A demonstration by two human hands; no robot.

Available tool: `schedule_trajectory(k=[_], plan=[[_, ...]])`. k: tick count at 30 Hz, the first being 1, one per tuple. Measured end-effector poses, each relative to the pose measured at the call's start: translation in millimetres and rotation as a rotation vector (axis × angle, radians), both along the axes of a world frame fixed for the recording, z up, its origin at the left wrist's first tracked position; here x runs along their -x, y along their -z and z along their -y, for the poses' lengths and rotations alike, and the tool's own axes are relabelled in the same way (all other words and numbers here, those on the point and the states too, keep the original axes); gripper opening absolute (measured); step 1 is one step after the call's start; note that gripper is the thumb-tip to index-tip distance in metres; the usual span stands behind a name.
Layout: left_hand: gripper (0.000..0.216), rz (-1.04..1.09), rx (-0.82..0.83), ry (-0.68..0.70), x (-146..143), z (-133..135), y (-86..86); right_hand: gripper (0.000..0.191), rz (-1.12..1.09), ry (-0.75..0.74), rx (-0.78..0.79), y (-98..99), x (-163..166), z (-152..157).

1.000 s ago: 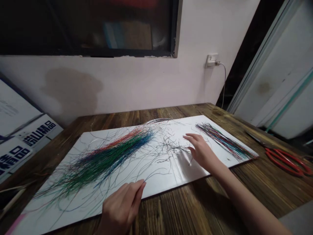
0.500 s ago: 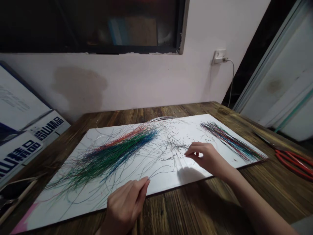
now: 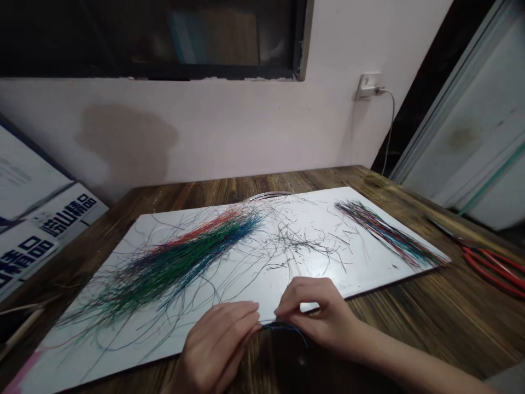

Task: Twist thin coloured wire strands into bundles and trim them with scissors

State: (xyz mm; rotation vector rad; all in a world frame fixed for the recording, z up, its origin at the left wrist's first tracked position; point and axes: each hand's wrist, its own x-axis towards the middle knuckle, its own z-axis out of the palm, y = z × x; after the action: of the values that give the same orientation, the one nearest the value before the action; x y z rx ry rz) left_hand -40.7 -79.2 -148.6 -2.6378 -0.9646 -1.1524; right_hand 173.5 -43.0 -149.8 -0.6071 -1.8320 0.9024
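Thin blue and dark wires [image 3: 283,325] run between my two hands at the front edge of a white board [image 3: 241,287]. My left hand [image 3: 223,345] is closed on them, fingers pressed together. My right hand [image 3: 314,309] pinches the same wires between thumb and fingertips, and their ends curve out below it. Left of centre on the board lies a large loose pile of red, green and blue wires [image 3: 180,268]. Short dark wire scraps [image 3: 301,243] are scattered beyond my right hand. A neater bundle of mixed wires [image 3: 385,230] lies along the board's right side.
Red-handled scissors [image 3: 488,265] lie on the wooden table [image 3: 414,306] at the right. White boxes with blue lettering [image 3: 39,241] stand at the left. A clear round rim [image 3: 268,195] shows behind the board. A plugged-in cable [image 3: 391,117] hangs from the wall socket [image 3: 368,87].
My right hand has come back from the scraps toward my left hand and now pinches the wires beside it. The left hand has turned slightly, and the view has shifted a little.
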Motion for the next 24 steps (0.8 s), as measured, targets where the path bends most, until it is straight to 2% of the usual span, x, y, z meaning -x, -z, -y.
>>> schedule_trajectory(k=[6,10,14,17,19,20,22,23,24], plan=[[0.022,0.081,0.033,-0.071,-1.4,-0.7,-4.8,0.017,-0.050,0.163,-0.102,-1.0,-1.8,-2.5],[0.021,0.083,0.078,-0.081,-1.8,-2.7,-4.3,0.017,-0.077,0.167,-0.163,-0.6,-0.8,0.2],[0.018,0.072,0.153,-0.051,-1.3,-5.2,-0.1,0.014,-0.096,0.168,-0.090,0.4,1.5,1.2],[0.018,0.068,0.190,-0.048,-1.0,-6.3,0.8,0.012,-0.071,0.100,-0.063,-6.1,-2.3,-3.7],[0.018,0.063,0.194,-0.064,-1.1,-6.7,-0.5,0.013,0.075,0.054,-0.035,-15.2,-14.8,-12.4],[0.017,0.064,0.185,-0.077,-1.1,-6.7,-1.4,0.016,0.216,0.064,0.000,-20.2,-25.1,-18.4],[0.015,0.071,0.152,-0.102,-0.8,-6.6,-2.9,0.022,0.602,0.229,0.094,-27.9,-52.5,-32.8],[0.014,0.076,0.136,-0.109,-0.5,-6.5,-3.1,0.023,0.821,0.391,0.169,-29.6,-68.0,-40.1],[0.014,0.078,0.124,-0.115,0.0,-6.3,-3.0,0.020,0.906,0.499,0.213,-29.6,-83.1,-46.9]])
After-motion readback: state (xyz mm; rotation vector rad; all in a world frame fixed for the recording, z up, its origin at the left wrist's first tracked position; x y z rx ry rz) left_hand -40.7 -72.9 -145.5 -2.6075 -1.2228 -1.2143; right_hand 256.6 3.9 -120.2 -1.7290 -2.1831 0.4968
